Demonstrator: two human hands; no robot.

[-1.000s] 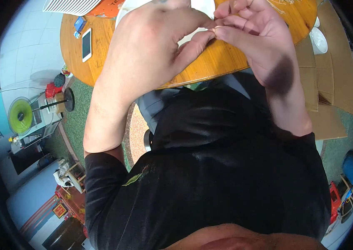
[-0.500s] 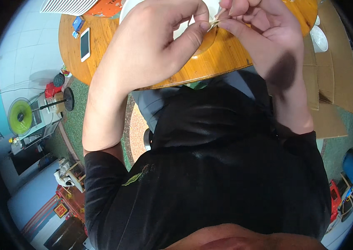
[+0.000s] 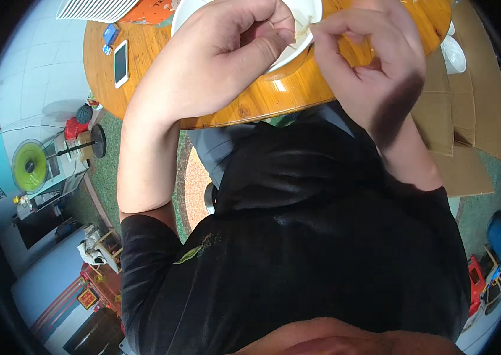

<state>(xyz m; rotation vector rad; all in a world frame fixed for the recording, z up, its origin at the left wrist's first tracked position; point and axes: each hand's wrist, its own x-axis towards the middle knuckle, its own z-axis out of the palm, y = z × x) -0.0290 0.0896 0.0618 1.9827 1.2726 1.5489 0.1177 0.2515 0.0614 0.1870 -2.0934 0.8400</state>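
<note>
A round wooden tabletop [image 3: 250, 106] carries a white bowl [image 3: 298, 41] close to its near edge. Toward the left edge lie a white phone [image 3: 120, 62] and a small blue object [image 3: 110, 34]. At the far left edge sit a white slatted item [image 3: 94, 8] and an orange sheet [image 3: 153, 10].

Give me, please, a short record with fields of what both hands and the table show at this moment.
Left hand: curled, fingertips pinched over the white bowl
Right hand: fingertips pinched close to the left hand's, small pale thing between them, too small to tell
Surface: round wooden table
Also there: phone lying flat at the table's left
Beside table: flattened cardboard
</note>
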